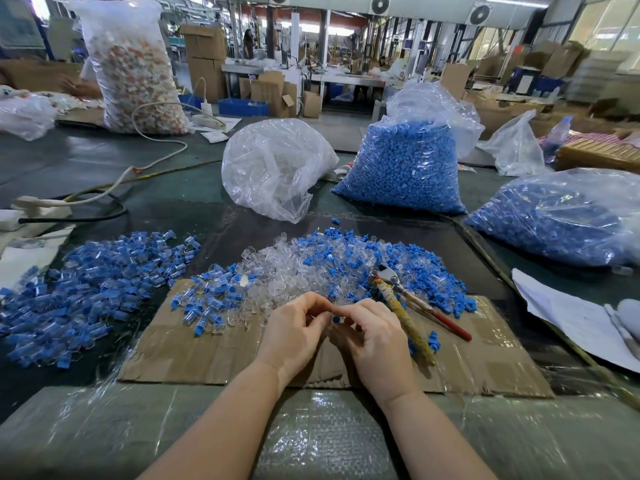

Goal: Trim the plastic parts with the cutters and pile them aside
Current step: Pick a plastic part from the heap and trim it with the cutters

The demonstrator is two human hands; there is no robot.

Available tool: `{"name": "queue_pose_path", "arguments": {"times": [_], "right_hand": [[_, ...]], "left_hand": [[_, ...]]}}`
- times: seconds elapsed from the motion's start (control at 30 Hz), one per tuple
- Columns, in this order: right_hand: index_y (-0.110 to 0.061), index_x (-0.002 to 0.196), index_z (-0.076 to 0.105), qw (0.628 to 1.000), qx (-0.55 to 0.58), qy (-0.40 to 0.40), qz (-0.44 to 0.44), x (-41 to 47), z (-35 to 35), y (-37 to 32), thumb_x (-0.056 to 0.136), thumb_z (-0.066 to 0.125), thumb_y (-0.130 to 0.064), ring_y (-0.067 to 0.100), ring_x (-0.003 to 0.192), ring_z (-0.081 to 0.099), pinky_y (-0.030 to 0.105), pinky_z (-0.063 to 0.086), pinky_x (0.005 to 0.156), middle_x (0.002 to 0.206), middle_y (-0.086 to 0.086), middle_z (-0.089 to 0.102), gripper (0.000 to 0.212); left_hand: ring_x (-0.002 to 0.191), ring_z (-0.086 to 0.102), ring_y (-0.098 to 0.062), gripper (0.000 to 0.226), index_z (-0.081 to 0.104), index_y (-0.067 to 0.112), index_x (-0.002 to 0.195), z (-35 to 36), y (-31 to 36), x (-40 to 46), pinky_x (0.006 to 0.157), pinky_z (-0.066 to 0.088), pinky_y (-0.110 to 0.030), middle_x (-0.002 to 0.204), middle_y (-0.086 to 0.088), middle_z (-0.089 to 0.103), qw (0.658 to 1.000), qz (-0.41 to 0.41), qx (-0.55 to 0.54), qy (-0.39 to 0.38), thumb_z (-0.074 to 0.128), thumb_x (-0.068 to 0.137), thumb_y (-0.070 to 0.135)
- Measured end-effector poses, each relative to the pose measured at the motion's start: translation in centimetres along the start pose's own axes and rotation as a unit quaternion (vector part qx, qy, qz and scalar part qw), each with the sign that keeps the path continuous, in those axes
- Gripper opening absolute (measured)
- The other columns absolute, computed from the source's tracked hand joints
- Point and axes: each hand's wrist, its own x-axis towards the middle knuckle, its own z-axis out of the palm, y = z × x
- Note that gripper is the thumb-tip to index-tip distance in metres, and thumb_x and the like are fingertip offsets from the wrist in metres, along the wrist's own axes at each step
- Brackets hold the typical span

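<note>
My left hand and my right hand meet over a cardboard sheet, fingers curled together round a small blue plastic part. Only a bit of the part shows between the fingertips. The cutters, with taped yellow and red handles, lie just right of my right hand, untouched. Behind the hands spreads a heap of clear and blue loose parts. A separate pile of blue-and-clear parts lies to the left.
Behind the heap stand a clear bag of clear parts and two bags of blue parts. Cables and a power strip lie at the left. White paper sits at the right. Boxes fill the background.
</note>
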Motion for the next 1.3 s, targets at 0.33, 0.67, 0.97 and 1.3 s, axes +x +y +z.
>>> {"name": "queue_pose_path", "arguments": {"times": [0.33, 0.67, 0.97, 1.3], "right_hand": [[-0.015, 0.09, 0.072, 1.0, -0.005, 0.018, -0.02, 0.1, -0.1, 0.0, 0.079, 0.073, -0.028, 0.019, 0.077, 0.058, 0.041, 0.051, 0.07, 0.082, -0.004, 0.066, 0.017], [-0.013, 0.112, 0.064, 0.988, -0.123, 0.075, 0.061, 0.7, -1.4, 0.3, 0.085, 0.067, -0.026, 0.019, 0.103, 0.057, 0.04, 0.043, 0.093, 0.108, 0.001, 0.063, 0.031], [-0.021, 0.124, 0.044, 0.857, -0.307, -0.207, 0.358, 2.9, -5.0, 3.3, 0.084, 0.047, -0.06, 0.031, 0.125, 0.04, 0.05, 0.027, 0.106, 0.134, 0.009, 0.045, 0.055], [-0.015, 0.094, 0.041, 0.924, -0.238, -0.144, 0.261, 3.6, -5.7, 0.2, 0.087, 0.048, -0.043, 0.021, 0.086, 0.049, 0.03, 0.039, 0.067, 0.099, 0.004, 0.052, 0.029]], "left_hand": [[0.064, 0.058, -0.002, 0.017, 0.065, 0.026, 0.081, 0.1, 0.0, 0.0, 0.061, 0.044, -0.008, 0.073, 0.006, 0.066, 1.0, -0.007, -0.003, -0.002, 0.066, 0.084, 0.01], [0.058, 0.055, 0.01, 0.016, 0.062, 0.023, 0.08, -0.1, 0.3, 0.1, 0.058, 0.042, -0.006, 0.07, 0.007, 0.063, 1.0, -0.022, -0.022, 0.002, 0.066, 0.084, 0.009], [0.058, 0.06, -0.007, 0.011, 0.061, 0.016, 0.084, -0.3, 0.6, 0.7, 0.056, 0.048, -0.016, 0.072, -0.003, 0.065, 0.994, -0.072, -0.086, -0.001, 0.061, 0.087, 0.006], [0.045, 0.054, -0.001, 0.004, 0.062, 0.013, 0.09, -1.1, 1.6, 2.0, 0.042, 0.044, -0.015, 0.075, -0.004, 0.062, 0.973, -0.128, -0.186, 0.055, 0.061, 0.088, 0.009]]}}
